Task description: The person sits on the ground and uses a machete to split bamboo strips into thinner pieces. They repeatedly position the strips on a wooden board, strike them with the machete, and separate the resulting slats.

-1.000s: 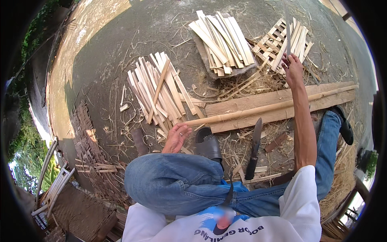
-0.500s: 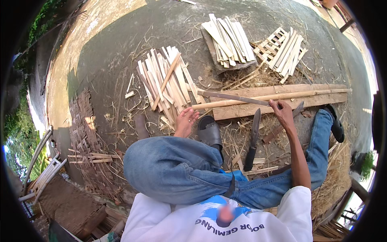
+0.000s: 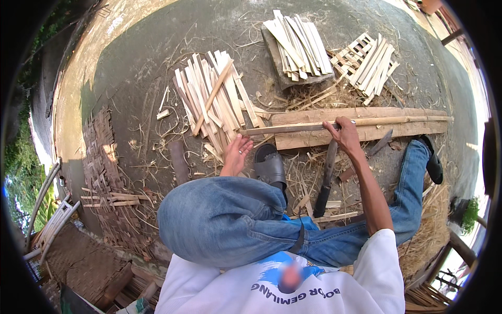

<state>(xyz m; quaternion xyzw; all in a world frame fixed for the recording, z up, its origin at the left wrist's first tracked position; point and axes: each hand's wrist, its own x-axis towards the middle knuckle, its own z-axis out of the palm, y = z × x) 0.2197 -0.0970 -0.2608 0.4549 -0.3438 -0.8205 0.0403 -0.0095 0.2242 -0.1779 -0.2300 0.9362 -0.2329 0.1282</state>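
A long, narrow, flat dark strip [image 3: 293, 129] lies lengthwise along a slender bamboo pole [image 3: 402, 120], close to its left end. My right hand [image 3: 343, 135] is closed around the strip's right part, thumb and fingers pinching it from above. My left hand [image 3: 237, 154] is at the left ends of strip and pole, palm turned up and fingers apart; whether a fingertip touches them I cannot tell. Beneath the pole is a thick wooden plank [image 3: 314, 140]. A large knife [image 3: 326, 180] with a black handle lies below my right hand.
Pale split strips [image 3: 206, 99] are heaped left of the plank. More strips [image 3: 303, 47] rest on a stone block [image 3: 306, 81], others [image 3: 374, 68] on a slatted piece. A second blade [image 3: 380, 142] lies near my right foot. Woven matting [image 3: 104, 167] and shavings cover ground at left.
My right hand has moved left and slightly up, bringing the dark strip from a slant across the pole to lie along it. My left hand stays near the pole's end.
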